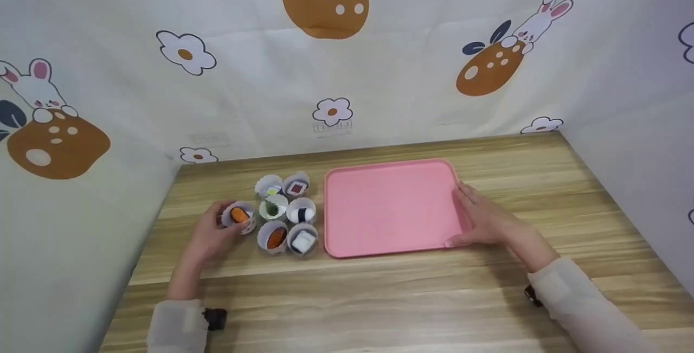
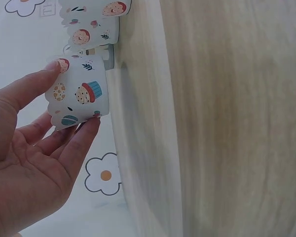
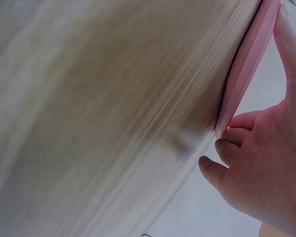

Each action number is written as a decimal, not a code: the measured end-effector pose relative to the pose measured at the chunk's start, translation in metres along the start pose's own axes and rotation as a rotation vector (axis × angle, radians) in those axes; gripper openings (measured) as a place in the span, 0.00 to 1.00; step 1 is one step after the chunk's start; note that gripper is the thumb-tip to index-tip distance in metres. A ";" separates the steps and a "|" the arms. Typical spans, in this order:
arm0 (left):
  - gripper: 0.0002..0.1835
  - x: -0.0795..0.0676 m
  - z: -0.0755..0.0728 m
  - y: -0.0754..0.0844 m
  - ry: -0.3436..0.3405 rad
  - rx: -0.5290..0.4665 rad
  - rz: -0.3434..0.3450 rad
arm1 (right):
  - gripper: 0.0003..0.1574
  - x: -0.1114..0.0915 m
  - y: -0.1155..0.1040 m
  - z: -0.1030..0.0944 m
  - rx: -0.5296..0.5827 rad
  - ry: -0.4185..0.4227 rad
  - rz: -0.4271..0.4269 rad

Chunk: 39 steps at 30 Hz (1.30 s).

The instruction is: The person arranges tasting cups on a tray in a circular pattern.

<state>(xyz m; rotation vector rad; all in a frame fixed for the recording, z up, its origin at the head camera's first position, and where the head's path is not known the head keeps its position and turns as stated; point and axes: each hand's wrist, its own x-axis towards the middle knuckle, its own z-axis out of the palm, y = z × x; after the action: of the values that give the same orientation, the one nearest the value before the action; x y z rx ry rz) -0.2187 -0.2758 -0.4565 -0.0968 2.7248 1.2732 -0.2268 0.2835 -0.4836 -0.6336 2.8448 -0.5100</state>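
My left hand (image 1: 211, 232) holds a white paper cup (image 2: 79, 91) between thumb and fingers, at the left of a cluster of similar cups. Its sides carry printed cupcakes and cookies. Inside lies an orange-topped toy sushi piece (image 1: 239, 214). On the right, my right hand (image 1: 484, 219) spans the right side of a pink rectangular tray (image 1: 390, 206). Its thumb lies near the front right corner and its fingers touch the rim farther back. The right wrist view shows the fingertips against the outer side of the tray wall (image 3: 244, 64).
Several more paper cups stand close together left of the tray, among them one with red-topped sushi (image 1: 276, 238), one with a white piece (image 1: 303, 241) and one with a black-banded piece (image 1: 301, 214). A patterned cloth (image 1: 390, 82) hangs behind the wooden table (image 1: 379, 304).
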 end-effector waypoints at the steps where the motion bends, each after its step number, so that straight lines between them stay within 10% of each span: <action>1: 0.34 0.000 -0.001 0.000 0.003 0.001 0.010 | 0.79 0.000 0.000 0.000 -0.004 0.003 -0.005; 39: 0.34 -0.001 -0.013 0.035 0.047 0.010 0.082 | 0.78 -0.001 -0.002 0.000 0.017 0.009 -0.011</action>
<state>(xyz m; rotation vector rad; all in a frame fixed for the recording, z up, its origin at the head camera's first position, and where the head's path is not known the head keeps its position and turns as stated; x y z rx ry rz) -0.2230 -0.2634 -0.4213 -0.0136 2.8013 1.2942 -0.2253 0.2822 -0.4822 -0.6457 2.8439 -0.5403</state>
